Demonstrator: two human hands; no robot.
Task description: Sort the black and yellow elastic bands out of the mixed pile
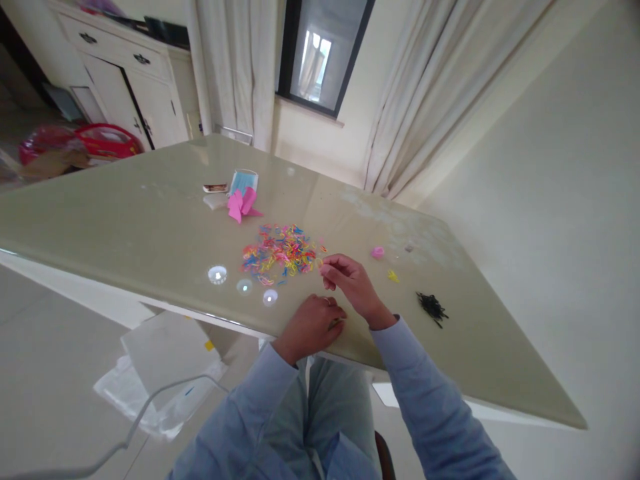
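- Observed right hand [351, 283] pinching yellow rubber band [320, 263] at right edge of multicolored rubber-band pile [281, 251].
- Noted left hand [313, 323] curled near table's [150, 230] near edge; cannot tell whether grasping.
- Logged black hairpins [432, 307] farther right.

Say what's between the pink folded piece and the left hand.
In the head view, the pile of small multicoloured pieces lies between the pink folded piece and the left hand, with bare tabletop separating pile from hand.
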